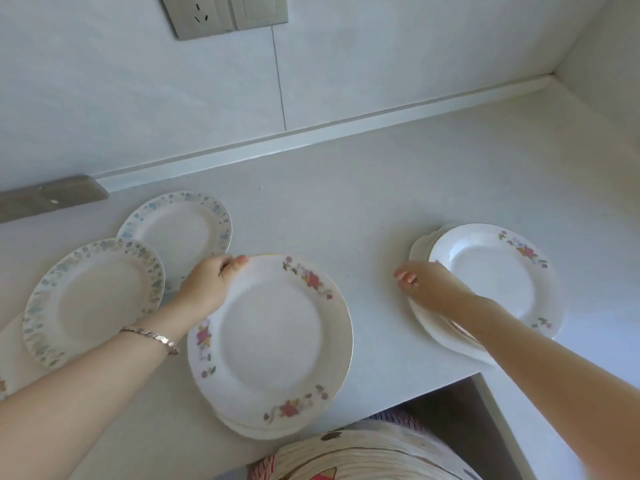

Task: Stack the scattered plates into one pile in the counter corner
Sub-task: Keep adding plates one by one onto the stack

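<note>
I see the left hand [207, 282] pinch the pink plate [273, 337] by its rim, above other plates [256, 429] near the edge of the counter [346, 202]; the right hand [426, 285] lies on the right pile [491, 271], grip I cannot tell; I fear that thin pinch slips; the plate drops and chips.

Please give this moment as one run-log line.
left hand: grips rim of red-flower plate | right hand: on right pile rim, grip unclear | blue-rim plates: overlapping, at left
</note>
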